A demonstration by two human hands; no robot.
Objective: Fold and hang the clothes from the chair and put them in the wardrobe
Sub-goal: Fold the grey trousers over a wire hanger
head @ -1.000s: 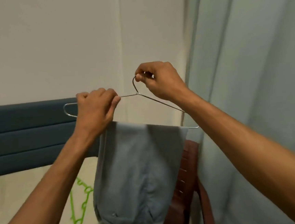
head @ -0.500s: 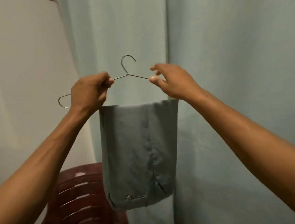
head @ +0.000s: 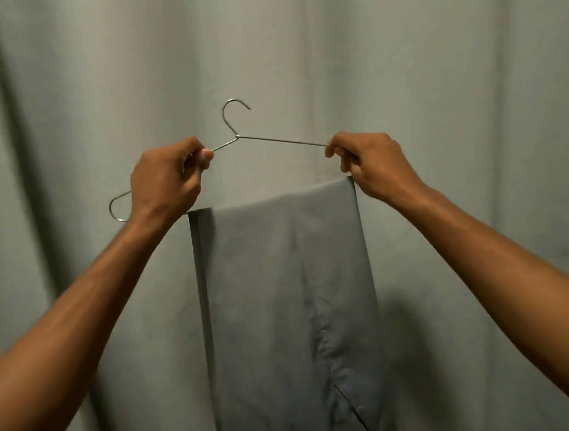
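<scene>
Holding a thin metal hanger up at the middle of the frame, the person has both bare arms stretched out toward a pale grey-green curtain that fills the whole background in soft vertical folds. The left hand sits left of centre, its fingers curled round the hanger's left sloping wire with the thumb pressed against it, and the rounded left end of the hanger pokes out below and to the left of that fist. The right hand sits right of centre and pinches the right sloping wire between thumb and fingertips near its outer end. The hook rises between the two hands, just left of the middle, its opening turned to the right, and touches nothing. A pair of grey trousers is folded over the hanger's lower bar and hangs straight down between the forearms through the lower middle of the frame. A pale button shows near the bottom edge, and a slanted pocket seam lies at the lower right of the cloth.
</scene>
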